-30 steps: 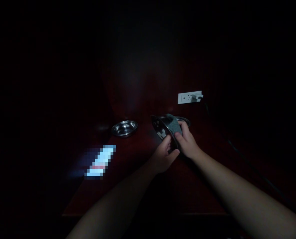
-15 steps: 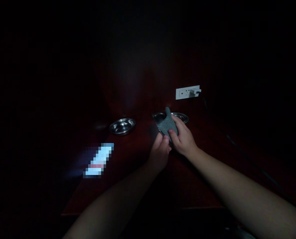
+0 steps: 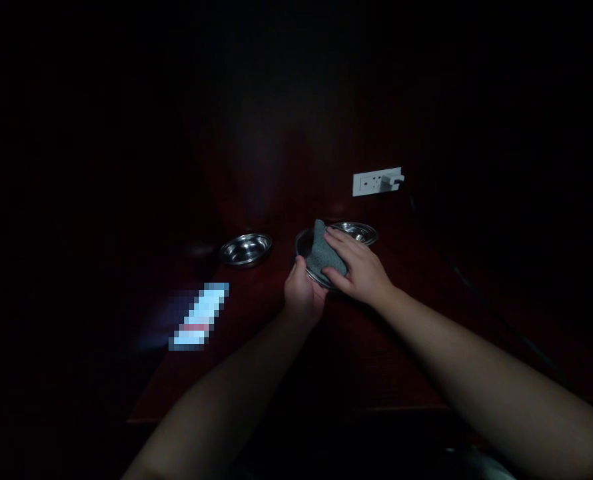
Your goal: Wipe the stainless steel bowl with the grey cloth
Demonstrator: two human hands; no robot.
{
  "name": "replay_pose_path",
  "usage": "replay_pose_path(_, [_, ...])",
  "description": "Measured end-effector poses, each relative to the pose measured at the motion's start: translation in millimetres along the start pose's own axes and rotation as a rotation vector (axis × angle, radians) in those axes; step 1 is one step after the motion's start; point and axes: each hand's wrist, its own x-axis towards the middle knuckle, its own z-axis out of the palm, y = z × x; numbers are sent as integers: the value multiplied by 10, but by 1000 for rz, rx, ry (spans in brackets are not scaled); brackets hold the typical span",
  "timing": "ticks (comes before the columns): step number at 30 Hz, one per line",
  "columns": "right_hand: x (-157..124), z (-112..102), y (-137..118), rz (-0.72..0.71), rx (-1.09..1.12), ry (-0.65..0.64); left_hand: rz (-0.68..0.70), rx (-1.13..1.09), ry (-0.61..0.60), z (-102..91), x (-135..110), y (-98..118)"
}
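Observation:
My left hand (image 3: 304,291) grips the near left rim of a shiny metal dish (image 3: 302,244), with the thumb on top of the edge. A grey-green cloth (image 3: 324,253) lies over the inside of this dish. My right hand (image 3: 360,265) presses on the cloth with its fingers laid along it, holding it against the dish. Much of the dish is hidden under the cloth and hand. Just behind my right hand is a second metal dish (image 3: 359,232), partly covered from view. Another shallow metal dish (image 3: 246,250) sits to the left.
A bright, pixelated phone-like screen (image 3: 201,317) lies at the left of the dark red table (image 3: 386,373). A white wall socket (image 3: 376,181) holds a plug, and a dark cable (image 3: 486,303) runs down the right side. The surroundings are very dark.
My left hand has moved left along with the dish, its thumb now on the rim. The cloth has shifted left and lies flatter, and my right fingers have spread over it.

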Motion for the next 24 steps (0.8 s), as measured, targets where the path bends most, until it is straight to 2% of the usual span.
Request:
replay_pose_path(5, [-10, 11, 61, 15, 56, -68, -90, -28, 50, 32, 5, 16])
replay_pose_path(12, [-6, -17, 90, 26, 123, -97, -75, 95, -52, 71, -94, 8])
replay_pose_path(19, [-6, -58, 126, 28, 94, -194, -120, -6, 57, 1, -35, -24])
replay_pose_path(24, [1, -72, 137, -3, 83, -202, -127, -34, 108, -7, -19, -14])
